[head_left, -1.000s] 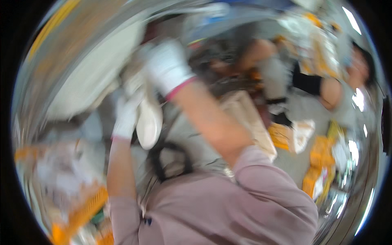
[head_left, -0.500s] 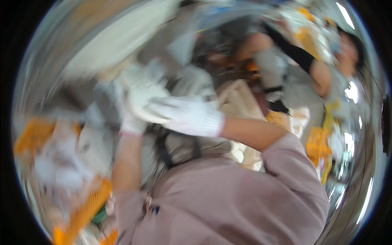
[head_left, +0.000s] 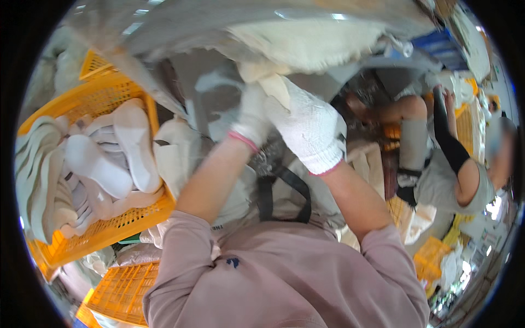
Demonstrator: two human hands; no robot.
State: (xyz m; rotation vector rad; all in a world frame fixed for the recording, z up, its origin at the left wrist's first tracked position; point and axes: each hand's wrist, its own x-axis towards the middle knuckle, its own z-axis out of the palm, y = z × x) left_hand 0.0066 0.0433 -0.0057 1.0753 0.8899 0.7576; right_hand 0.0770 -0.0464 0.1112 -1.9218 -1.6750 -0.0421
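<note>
White knit gloves with pink cuffs cover both my hands, which meet in front of my chest. Between them pokes a flat, cream-coloured piece (head_left: 276,92) whose kind I cannot make out. My right hand (head_left: 311,127) is closed, with the piece held at its thumb side. My left hand (head_left: 254,112) presses close against the right one; its fingers are blurred and partly hidden. Just beyond the hands, a large cream padded surface (head_left: 311,41) under a clear plastic sheet hangs over grey parts.
At the left, a yellow crate (head_left: 117,233) holds several white shoe soles (head_left: 134,136). Below it is another yellow crate (head_left: 124,290). A black strap (head_left: 295,188) loops near my waist. At the right, a co-worker's arm in a black sleeve (head_left: 451,126) reaches beside a blue crate (head_left: 437,46).
The white sole-shaped thing formerly between my hands no longer shows there. The view has swung left, bringing in the crate of soles, and my hands now sit closer together around the cream piece.
</note>
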